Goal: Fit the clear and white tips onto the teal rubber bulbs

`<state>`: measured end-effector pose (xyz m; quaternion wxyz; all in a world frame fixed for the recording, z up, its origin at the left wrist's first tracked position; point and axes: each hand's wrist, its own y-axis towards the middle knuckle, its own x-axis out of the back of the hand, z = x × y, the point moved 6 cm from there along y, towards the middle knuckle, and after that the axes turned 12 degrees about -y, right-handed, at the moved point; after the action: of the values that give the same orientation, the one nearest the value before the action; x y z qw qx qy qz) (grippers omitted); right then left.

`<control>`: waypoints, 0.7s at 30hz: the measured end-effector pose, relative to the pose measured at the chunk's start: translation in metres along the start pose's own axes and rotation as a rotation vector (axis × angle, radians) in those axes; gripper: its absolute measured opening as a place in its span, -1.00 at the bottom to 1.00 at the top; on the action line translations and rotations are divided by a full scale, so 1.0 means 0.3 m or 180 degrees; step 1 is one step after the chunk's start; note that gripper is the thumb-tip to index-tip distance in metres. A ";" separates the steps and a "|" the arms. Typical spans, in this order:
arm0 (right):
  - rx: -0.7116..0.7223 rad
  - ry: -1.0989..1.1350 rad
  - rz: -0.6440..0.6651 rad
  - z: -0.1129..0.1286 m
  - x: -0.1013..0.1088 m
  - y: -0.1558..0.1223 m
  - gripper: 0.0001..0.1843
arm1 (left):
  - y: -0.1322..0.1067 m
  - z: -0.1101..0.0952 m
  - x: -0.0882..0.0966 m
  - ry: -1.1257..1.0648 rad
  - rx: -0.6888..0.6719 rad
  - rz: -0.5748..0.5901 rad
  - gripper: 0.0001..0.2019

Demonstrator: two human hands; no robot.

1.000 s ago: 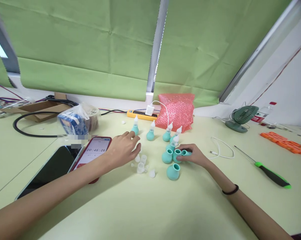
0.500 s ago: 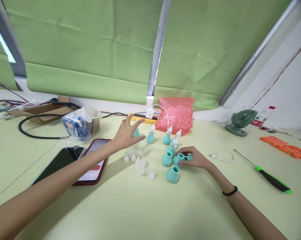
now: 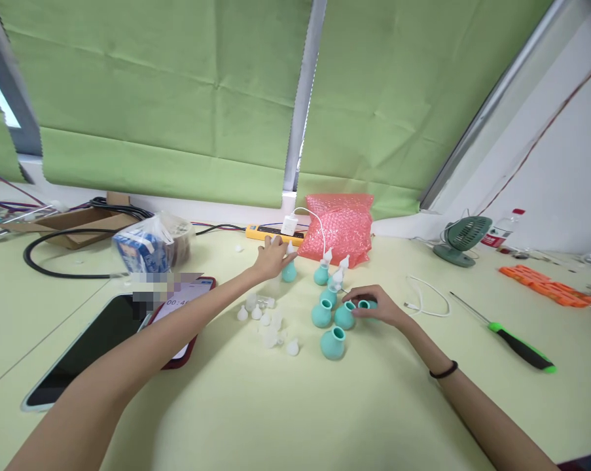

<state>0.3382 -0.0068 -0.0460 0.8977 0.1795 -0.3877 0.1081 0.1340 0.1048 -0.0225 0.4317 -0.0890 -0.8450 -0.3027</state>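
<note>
My left hand (image 3: 271, 260) is at the back with curled fingers, close beside a teal squeeze bulb (image 3: 289, 272) with a white nozzle. Its palm side is hidden, and a pale tip shows at the fingers. My right hand (image 3: 376, 305) curls around a teal squeeze bulb (image 3: 366, 306), partly covered by the fingers, and touches another open-necked bulb (image 3: 344, 316). Two more open bulbs stand nearby, one left (image 3: 321, 314) and one in front (image 3: 333, 344). Behind them stand several bulbs with white nozzles (image 3: 338, 280). Loose white nozzles (image 3: 293, 347) and clear parts (image 3: 264, 301) lie between my hands.
Two phones (image 3: 86, 347) lie under my left forearm. At the back are a bagged blue pack (image 3: 145, 248), a yellow power strip (image 3: 258, 233) and a pink bubble-wrap pouch (image 3: 339, 229). To the right lie a white cable (image 3: 430, 313), a screwdriver (image 3: 521, 347) and a green fan (image 3: 465, 239).
My left hand has moved back and right, and its spread fingers have curled in over where a nozzled bulb stood. My right hand keeps its place at the bulbs. The view has shifted slightly.
</note>
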 end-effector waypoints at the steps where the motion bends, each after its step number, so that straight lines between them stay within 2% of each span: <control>1: 0.0011 0.0091 -0.0136 -0.009 0.005 0.003 -0.71 | -0.001 0.008 0.007 -0.0019 -0.0010 -0.0075 -0.72; 4: 0.0020 0.0338 -0.0724 -0.041 0.015 0.007 -0.63 | -0.010 0.026 0.054 -0.0105 -0.0009 -0.0389 -0.75; 7: -0.0022 0.0467 -0.1271 -0.066 0.011 0.005 -0.63 | -0.031 0.009 0.135 -0.0202 -0.0052 -0.0778 -0.77; 10: -0.0066 0.0485 -0.1524 -0.078 -0.004 0.005 -0.73 | -0.078 -0.064 0.227 -0.0302 -0.0178 -0.1080 -0.77; 13: -0.0057 0.0444 -0.1612 -0.080 -0.015 0.009 -0.80 | -0.158 -0.181 0.299 -0.0423 -0.0389 -0.1068 -0.77; 14: -0.0039 0.0416 -0.1648 -0.078 -0.015 0.008 -0.82 | -0.191 -0.227 0.315 -0.0585 -0.0527 -0.0950 -0.77; 16: 0.0018 0.0336 -0.1844 -0.067 -0.003 0.000 -0.84 | -0.259 -0.315 0.327 -0.0833 -0.0755 -0.0482 -0.77; 19: 0.0197 0.0170 -0.2539 -0.018 0.044 -0.043 -0.93 | -0.355 -0.411 0.317 -0.0976 -0.0792 0.0387 -0.73; 21: 0.0422 0.0066 -0.3017 0.051 0.068 -0.090 -0.88 | -0.403 -0.451 0.309 -0.1126 -0.0782 0.0807 -0.75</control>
<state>0.3509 -0.0365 -0.0277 0.8384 0.3924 -0.2464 -0.2869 0.1189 -0.0820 0.0575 0.2975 -0.2978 -0.8464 -0.3262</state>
